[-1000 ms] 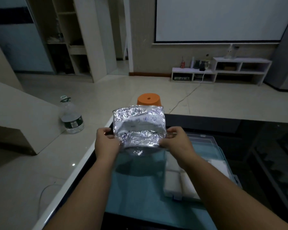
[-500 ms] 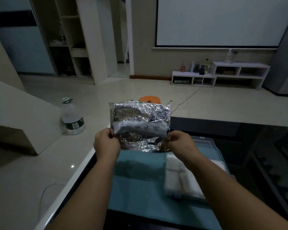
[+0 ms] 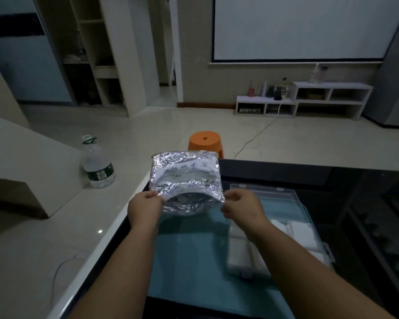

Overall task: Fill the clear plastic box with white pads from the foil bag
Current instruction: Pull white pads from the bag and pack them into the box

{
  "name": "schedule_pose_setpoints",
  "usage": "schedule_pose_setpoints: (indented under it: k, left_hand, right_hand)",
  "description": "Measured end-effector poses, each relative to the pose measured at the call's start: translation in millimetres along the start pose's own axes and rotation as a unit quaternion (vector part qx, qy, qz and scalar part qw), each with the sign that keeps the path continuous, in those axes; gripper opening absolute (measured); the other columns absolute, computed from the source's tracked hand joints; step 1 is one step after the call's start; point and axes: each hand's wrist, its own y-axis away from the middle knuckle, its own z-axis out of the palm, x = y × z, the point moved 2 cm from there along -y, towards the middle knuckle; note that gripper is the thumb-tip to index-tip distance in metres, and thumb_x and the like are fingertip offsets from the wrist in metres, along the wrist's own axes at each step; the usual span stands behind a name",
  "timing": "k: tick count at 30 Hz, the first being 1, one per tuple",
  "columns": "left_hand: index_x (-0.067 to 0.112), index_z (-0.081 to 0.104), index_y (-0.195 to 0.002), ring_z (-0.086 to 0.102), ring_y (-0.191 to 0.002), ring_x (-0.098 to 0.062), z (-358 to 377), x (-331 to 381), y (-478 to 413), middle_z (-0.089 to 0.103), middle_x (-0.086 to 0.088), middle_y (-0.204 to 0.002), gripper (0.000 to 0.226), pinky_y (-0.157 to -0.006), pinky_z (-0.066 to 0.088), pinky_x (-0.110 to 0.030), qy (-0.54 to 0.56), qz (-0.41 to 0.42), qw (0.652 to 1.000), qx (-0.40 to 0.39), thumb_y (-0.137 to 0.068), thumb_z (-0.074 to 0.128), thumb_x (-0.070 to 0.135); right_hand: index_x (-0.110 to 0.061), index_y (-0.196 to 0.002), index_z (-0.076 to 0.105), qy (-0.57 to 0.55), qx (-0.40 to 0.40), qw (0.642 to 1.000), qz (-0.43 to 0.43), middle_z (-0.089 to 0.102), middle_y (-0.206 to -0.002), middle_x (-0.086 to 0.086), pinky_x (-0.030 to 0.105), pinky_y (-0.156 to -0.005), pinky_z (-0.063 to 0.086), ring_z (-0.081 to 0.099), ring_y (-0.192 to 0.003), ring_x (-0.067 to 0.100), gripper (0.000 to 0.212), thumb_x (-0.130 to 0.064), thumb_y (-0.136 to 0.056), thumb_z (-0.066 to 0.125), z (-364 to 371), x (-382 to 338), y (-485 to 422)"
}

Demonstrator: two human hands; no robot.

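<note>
A crinkled silver foil bag (image 3: 186,178) with printed icons is held up above the table, its open mouth turned down and toward me. My left hand (image 3: 145,209) pinches the mouth's left corner and my right hand (image 3: 242,209) pinches its right corner, pulling the opening wide. Below and to the right lies the clear plastic box (image 3: 309,208) with its lid open. White pads (image 3: 244,254) lie inside it, partly hidden by my right forearm.
A teal mat (image 3: 194,261) covers the dark glass table (image 3: 346,180) under the box. An orange stool (image 3: 205,141) stands just beyond the table's far edge. A large water bottle (image 3: 97,164) sits on the floor at left beside a white bench.
The bag's mouth, folded flat half a second ago, is now spread open and turned down toward me. Both hands have moved apart and slightly lower.
</note>
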Motion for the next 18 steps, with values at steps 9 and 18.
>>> schedule_pose_setpoints:
  k: [9, 18]
  left_hand:
    - [0.021, 0.064, -0.062, 0.063, -0.078, -0.024, -3, -5, -12, 0.067, -0.001, -0.076, 0.018, -0.081, 0.053, -0.037, 0.015, -0.008, 1.000, 0.008, -0.078, 0.068, 0.014]
    - [0.024, 0.064, -0.115, 0.055, -0.112, -0.029, 1, -5, -10, 0.058, -0.006, -0.126, 0.051, -0.098, 0.046, -0.046, -0.074, 0.043, 0.996, 0.026, -0.072, 0.061, 0.051]
  right_hand:
    - [-0.032, -0.089, 0.062, 0.236, -0.007, 0.967, -0.093, 0.064, -0.090, -0.008, 0.022, -0.069, 0.041, 0.059, -0.083, 0.012, 0.006, -0.027, -0.090, 0.066, 10, 4, -5]
    - [-0.025, -0.115, 0.068, 0.272, 0.018, 0.959, -0.082, 0.065, -0.124, -0.002, 0.029, -0.090, 0.045, 0.060, -0.111, 0.020, 0.025, -0.025, -0.090, 0.063, -7, 5, -6]
